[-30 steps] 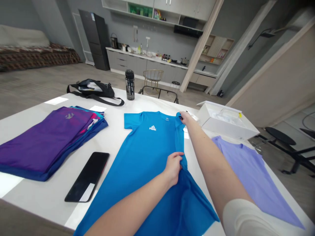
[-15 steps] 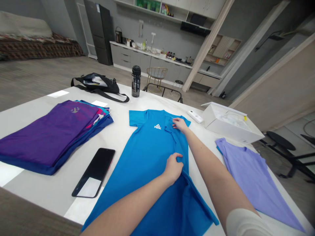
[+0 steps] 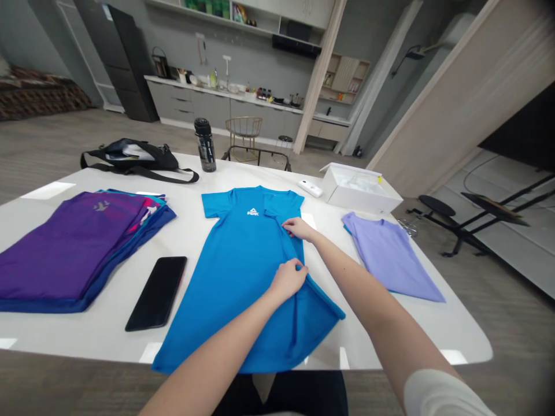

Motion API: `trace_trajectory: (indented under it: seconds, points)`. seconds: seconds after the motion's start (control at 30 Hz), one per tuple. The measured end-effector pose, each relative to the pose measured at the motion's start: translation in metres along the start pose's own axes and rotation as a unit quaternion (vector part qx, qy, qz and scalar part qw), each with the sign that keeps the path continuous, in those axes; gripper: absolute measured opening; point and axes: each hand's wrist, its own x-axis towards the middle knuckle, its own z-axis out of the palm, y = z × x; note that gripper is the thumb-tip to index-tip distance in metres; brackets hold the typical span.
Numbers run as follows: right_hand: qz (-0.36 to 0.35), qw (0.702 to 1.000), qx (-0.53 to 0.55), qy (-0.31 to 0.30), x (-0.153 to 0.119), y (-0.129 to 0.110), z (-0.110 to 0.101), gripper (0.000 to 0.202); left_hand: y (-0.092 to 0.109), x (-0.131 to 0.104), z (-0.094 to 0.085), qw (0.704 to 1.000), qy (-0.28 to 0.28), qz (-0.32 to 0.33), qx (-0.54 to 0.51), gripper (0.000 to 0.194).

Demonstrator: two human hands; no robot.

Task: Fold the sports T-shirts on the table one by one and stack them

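Observation:
A blue T-shirt [image 3: 234,271] with a white chest logo lies spread on the white table [image 3: 108,341], its collar away from me and its hem at the near edge. Part of its right side is turned inward, with one sleeve folded over near the collar. My left hand [image 3: 289,278] pinches the cloth at the right side, about halfway down. Farther up, my right hand [image 3: 299,229] is closed on the folded edge just below the sleeve.
To the left lie a stack of folded shirts [image 3: 82,248], purple on top, and a phone [image 3: 156,293]. A black bag [image 3: 134,159] and a bottle [image 3: 205,144] stand behind. At right are a lilac shirt [image 3: 394,257], an open white box [image 3: 362,190] and a white device [image 3: 310,188].
My right hand has slid down from near the collar to below the folded sleeve. My left hand keeps its hold on the side. The view has shifted, showing the table's near edge.

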Motion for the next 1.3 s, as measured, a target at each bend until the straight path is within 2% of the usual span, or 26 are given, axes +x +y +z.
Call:
trace_trajectory:
  seconds: [0.13, 0.2, 0.27, 0.33, 0.4, 0.43, 0.5, 0.53, 0.6, 0.67, 0.73, 0.8, 0.87, 0.97, 1.07, 1.17, 1.23, 1.3]
  points:
    - [0.016, 0.999, 0.038, 0.013, -0.006, 0.000, 0.007, 0.025, 0.004, -0.008, 0.010, 0.998, 0.031, 0.002, 0.050, 0.034]
    - [0.021, 0.997, 0.067, 0.013, -0.010, 0.001, 0.006, 0.030, 0.004, -0.011, 0.013, 0.998, 0.059, 0.016, -0.001, 0.039]
    - [0.023, 0.995, 0.091, 0.012, -0.015, 0.002, 0.004, 0.033, 0.005, -0.014, 0.014, 0.988, 0.107, 0.022, -0.106, 0.042]
    - [0.026, 0.994, 0.106, 0.012, -0.019, 0.003, 0.003, 0.033, 0.005, -0.021, 0.014, 0.958, 0.166, 0.007, -0.235, 0.032]
    - [0.028, 0.993, 0.113, 0.014, -0.020, 0.003, 0.004, 0.032, 0.004, -0.030, 0.014, 0.913, 0.202, -0.024, -0.354, 0.017]
    - [0.029, 0.993, 0.114, 0.015, -0.020, 0.003, 0.004, 0.031, 0.004, -0.035, 0.014, 0.889, 0.204, -0.044, -0.408, 0.024]
    - [0.030, 0.993, 0.114, 0.017, -0.018, 0.003, 0.006, 0.032, 0.002, -0.046, 0.014, 0.838, 0.185, -0.103, -0.503, 0.050]
    - [0.031, 0.993, 0.114, 0.016, -0.018, 0.003, 0.006, 0.032, 0.002, -0.051, 0.014, 0.813, 0.170, -0.138, -0.540, 0.057]
    - [0.030, 0.993, 0.112, 0.012, -0.017, 0.003, 0.007, 0.033, 0.001, -0.058, 0.012, 0.770, 0.128, -0.194, -0.595, 0.052]
    - [0.029, 0.994, 0.107, 0.007, -0.016, 0.003, 0.007, 0.034, 0.002, -0.061, 0.008, 0.745, 0.075, -0.225, -0.623, 0.031]
    - [0.028, 0.995, 0.101, 0.003, -0.015, 0.003, 0.006, 0.036, 0.004, -0.061, 0.004, 0.740, 0.033, -0.240, -0.627, 0.014]
    - [0.027, 0.995, 0.094, 0.000, -0.015, 0.003, 0.006, 0.036, 0.007, -0.059, 0.001, 0.745, 0.013, -0.242, -0.621, 0.004]
    - [0.023, 0.996, 0.088, -0.001, -0.014, 0.004, 0.006, 0.035, 0.008, -0.058, -0.002, 0.743, 0.011, -0.219, -0.632, 0.008]
    - [0.018, 0.996, 0.083, -0.002, -0.012, 0.007, 0.006, 0.035, 0.008, -0.060, -0.003, 0.716, 0.009, -0.168, -0.678, 0.011]
    - [0.016, 0.997, 0.080, -0.003, -0.010, 0.011, 0.007, 0.035, 0.005, -0.069, -0.003, 0.706, -0.044, -0.137, -0.694, 0.020]
    - [0.015, 0.997, 0.074, -0.006, -0.008, 0.014, 0.006, 0.035, 0.001, -0.084, -0.001, 0.735, -0.111, -0.174, -0.646, 0.031]
    - [0.014, 0.998, 0.068, -0.008, -0.006, 0.015, 0.006, 0.035, -0.001, -0.096, 0.001, 0.749, -0.125, -0.220, -0.613, 0.031]
    - [0.014, 0.998, 0.061, -0.008, -0.006, 0.015, 0.007, 0.034, -0.003, -0.109, 0.003, 0.750, -0.123, -0.251, -0.600, 0.035]
